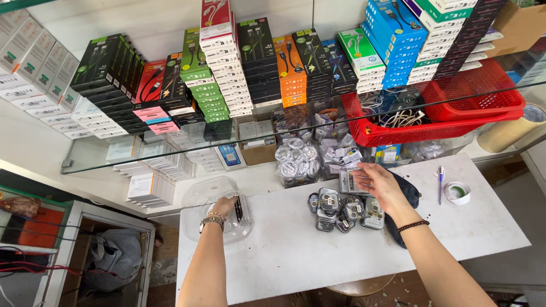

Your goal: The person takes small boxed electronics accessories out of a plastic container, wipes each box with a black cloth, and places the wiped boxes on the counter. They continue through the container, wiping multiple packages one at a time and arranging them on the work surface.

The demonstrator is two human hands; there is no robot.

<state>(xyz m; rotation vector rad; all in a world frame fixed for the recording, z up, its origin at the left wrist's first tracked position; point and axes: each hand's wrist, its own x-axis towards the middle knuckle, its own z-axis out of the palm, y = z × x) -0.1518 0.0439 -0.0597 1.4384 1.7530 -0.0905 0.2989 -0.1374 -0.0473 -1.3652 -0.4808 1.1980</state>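
Clearly the risk sits at the heap of small blister-packed chargers (346, 209) in the middle of the white worktop (296, 250): the right hand (380, 185), fingers spread and pinching one flat silver-grey pack (352, 182) at the heap's twelve o'clock, could nudge the loose pile and send packs sliding toward the near edge. The left hand (224, 207), at the heap's nine o'clock, is closed around a slim dark object (238, 208) inside a clear plastic tub (216, 213) that overhangs the worktop's left end; in my judgement a push there could tip it off. At twelve o'clock a glass shelf (102, 165) carries leaning stacks of cable boxes (250, 62) in black, green, white, orange and blue, with a red basket (409, 131) of loose cables at two o'clock. A pen (440, 183) and a tape roll (457, 192) lie at three o'clock.
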